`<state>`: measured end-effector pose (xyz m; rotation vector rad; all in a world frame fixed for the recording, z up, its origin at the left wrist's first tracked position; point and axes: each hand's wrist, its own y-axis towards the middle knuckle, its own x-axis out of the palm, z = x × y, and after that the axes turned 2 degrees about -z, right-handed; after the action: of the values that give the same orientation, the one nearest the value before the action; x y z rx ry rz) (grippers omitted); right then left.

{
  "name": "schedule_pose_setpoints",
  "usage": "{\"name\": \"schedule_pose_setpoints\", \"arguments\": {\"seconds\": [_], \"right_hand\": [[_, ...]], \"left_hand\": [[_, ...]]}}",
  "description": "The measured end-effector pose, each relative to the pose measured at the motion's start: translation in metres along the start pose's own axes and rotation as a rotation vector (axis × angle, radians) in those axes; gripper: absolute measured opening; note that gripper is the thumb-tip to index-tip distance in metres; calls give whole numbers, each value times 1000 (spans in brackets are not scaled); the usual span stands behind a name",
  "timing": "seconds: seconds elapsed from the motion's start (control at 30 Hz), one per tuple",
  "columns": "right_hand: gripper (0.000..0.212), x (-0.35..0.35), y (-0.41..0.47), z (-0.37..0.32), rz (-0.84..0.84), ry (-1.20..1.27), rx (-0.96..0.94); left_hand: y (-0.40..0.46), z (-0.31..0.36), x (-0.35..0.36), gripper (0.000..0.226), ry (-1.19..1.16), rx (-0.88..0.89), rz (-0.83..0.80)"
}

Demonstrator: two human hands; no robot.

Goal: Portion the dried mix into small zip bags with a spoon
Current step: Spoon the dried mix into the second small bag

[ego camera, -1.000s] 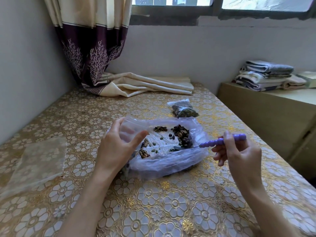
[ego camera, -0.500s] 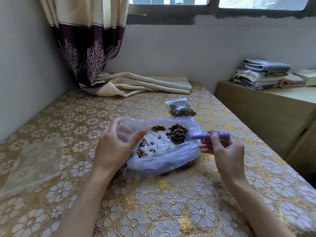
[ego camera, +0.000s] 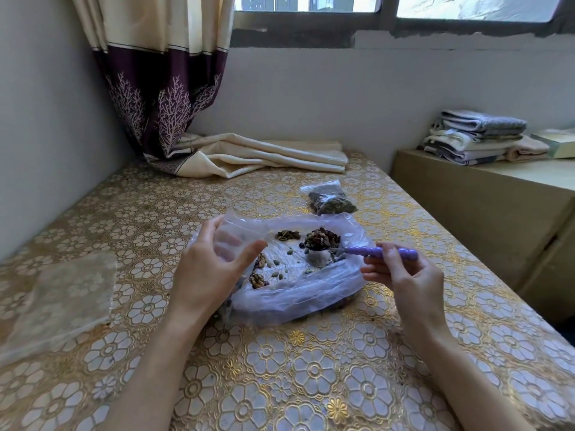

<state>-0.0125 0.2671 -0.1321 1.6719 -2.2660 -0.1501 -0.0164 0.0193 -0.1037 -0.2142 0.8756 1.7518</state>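
The left hand [ego camera: 208,269] pinches a small zip bag [ego camera: 231,241] open at 9 o'clock of the heaped spoon [ego camera: 357,248], whose purple handle the right hand [ego camera: 407,275] grips.

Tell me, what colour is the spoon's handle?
Purple; the spoon shows best in the head view.

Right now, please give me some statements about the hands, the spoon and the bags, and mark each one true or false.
1. The right hand holds a purple spoon. True.
2. The spoon is empty. False: it carries a heap of dried mix.
3. The left hand holds a small clear bag. True.
4. The filled bag lies inside the big bag. False: it lies on the table behind it.
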Motion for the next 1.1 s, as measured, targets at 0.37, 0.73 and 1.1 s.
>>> {"name": "schedule_pose_setpoints", "arguments": {"seconds": [0.37, 0.73, 1.1], "right_hand": [[16, 17, 2, -34, -75, 51, -106], [17, 52, -11, -67, -349, 95, -265], [12, 57, -10, -66, -511, -37, -291]], "left_hand": [[0, -1, 1, 100, 24, -5, -10], [-1, 2, 0, 107, -17, -6, -5], [0, -1, 3, 100, -101, -8, 33]]}}
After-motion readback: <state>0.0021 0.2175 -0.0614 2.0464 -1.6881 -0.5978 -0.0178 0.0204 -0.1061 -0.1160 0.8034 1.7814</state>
